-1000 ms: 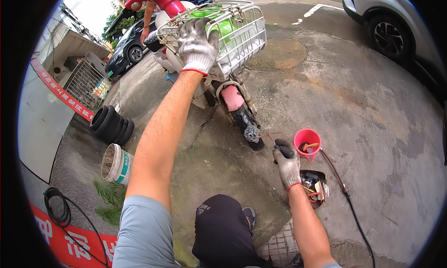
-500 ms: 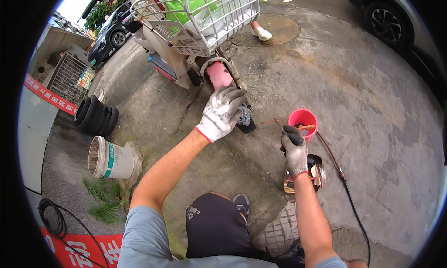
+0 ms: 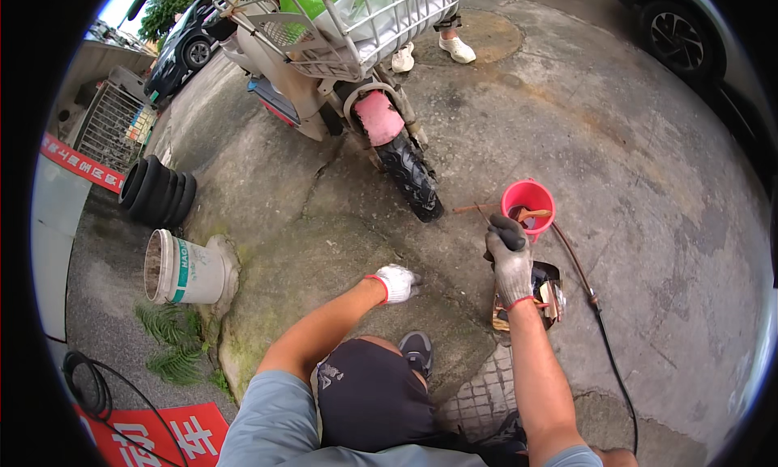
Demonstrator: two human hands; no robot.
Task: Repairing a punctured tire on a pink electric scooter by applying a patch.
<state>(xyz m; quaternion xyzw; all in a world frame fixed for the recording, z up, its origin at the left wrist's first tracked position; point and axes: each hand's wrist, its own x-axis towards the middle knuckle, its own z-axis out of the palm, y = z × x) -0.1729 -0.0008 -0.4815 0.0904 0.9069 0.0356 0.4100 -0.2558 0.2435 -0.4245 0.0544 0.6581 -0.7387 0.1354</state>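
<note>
A scooter's front tyre (image 3: 409, 175), black and shiny on its tread, stands in front of me under a pink mudguard piece (image 3: 378, 118). My left hand (image 3: 397, 284), in a white glove with dark fingertips, hovers over the ground below the tyre, touching nothing. Its fingers are loosely bent and slightly apart, partly turned from view; I see nothing in them. My right hand (image 3: 510, 260), in a stained glove, is closed on a thin rod (image 3: 484, 215) whose end sticks out past the fingers. The rest of the rod is hidden in the fist.
Beside my right hand stand a red bucket (image 3: 528, 198) with a wooden-handled item in it and an open box of tools (image 3: 551, 297). A hose (image 3: 597, 305) runs along the right. Stacked tyres (image 3: 158, 193) and a white bucket (image 3: 190, 268) stand left. Someone's shoes (image 3: 458, 49) are behind the scooter.
My left hand has left the tyre and come down toward my knee, baring the tread. My right hand stays nearly in place. A second shoe now shows behind the scooter.
</note>
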